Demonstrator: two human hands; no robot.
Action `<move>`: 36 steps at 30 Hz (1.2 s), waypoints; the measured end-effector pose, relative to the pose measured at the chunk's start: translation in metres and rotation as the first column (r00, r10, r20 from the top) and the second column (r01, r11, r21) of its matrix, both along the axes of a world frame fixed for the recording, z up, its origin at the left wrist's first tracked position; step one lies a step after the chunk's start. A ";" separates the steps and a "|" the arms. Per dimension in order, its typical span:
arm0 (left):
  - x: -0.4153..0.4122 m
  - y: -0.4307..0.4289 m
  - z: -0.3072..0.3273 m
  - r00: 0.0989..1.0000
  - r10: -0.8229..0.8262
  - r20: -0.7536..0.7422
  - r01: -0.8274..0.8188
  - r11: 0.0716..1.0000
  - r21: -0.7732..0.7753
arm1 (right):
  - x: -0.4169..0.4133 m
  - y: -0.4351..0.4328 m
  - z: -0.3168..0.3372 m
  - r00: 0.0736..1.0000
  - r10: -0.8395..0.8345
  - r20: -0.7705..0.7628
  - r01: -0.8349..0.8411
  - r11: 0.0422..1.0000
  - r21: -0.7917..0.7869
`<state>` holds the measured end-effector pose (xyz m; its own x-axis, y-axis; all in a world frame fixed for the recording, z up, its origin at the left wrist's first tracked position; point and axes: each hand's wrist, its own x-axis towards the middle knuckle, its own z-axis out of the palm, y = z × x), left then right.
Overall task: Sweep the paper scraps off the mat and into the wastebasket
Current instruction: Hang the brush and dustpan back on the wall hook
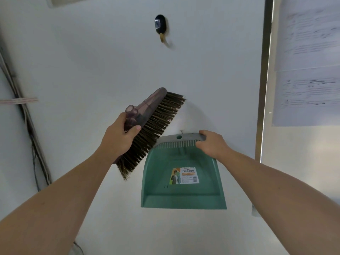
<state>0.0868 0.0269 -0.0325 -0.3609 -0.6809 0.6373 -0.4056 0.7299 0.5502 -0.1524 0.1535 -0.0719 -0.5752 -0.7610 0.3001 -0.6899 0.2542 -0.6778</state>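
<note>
While the person faces a white wall, the left hand (119, 137) is closed around the translucent purple plastic head of a handleless broom with brown bristles (147, 126), and the right hand (209, 144) is wrapped over the grey toothed top edge of a green plastic dustpan (182, 181) that lies flat against the wall. A black oval wall hook (160, 24) sits well above both. Neither the mat, the paper scraps nor the wastebasket is in view. From here, the bristles overlapping the pan's upper left corner could snag its teeth as the two come apart, and the right hand's shallow hold on one end of the rim may let the pan swing or slip
</note>
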 end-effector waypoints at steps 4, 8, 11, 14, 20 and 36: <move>-0.001 0.002 0.004 1.000 -0.006 -0.003 0.006 1.000 -0.021 | -0.002 0.001 -0.004 1.000 -0.019 0.008 0.019 1.000 0.009; -0.006 0.001 0.009 0.999 -0.036 0.019 0.037 0.999 -0.029 | -0.003 0.002 -0.007 0.999 -0.020 0.039 0.020 1.000 0.004; -0.011 -0.002 0.015 0.996 -0.072 0.046 0.074 0.996 -0.051 | -0.004 0.002 -0.010 0.997 -0.027 0.075 0.028 0.999 -0.017; -0.016 -0.003 0.019 0.995 -0.085 0.058 0.089 0.993 -0.075 | -0.006 0.000 -0.015 0.994 -0.030 0.103 0.033 0.999 -0.037; -0.027 -0.009 0.033 0.985 -0.138 0.107 0.151 0.981 -0.124 | -0.013 0.000 -0.002 0.989 -0.085 0.121 0.106 0.979 -0.175; -0.140 -0.034 0.087 0.837 -0.256 0.484 0.361 0.923 -0.135 | -0.049 0.005 0.062 0.969 -0.133 -0.209 0.059 0.943 -0.328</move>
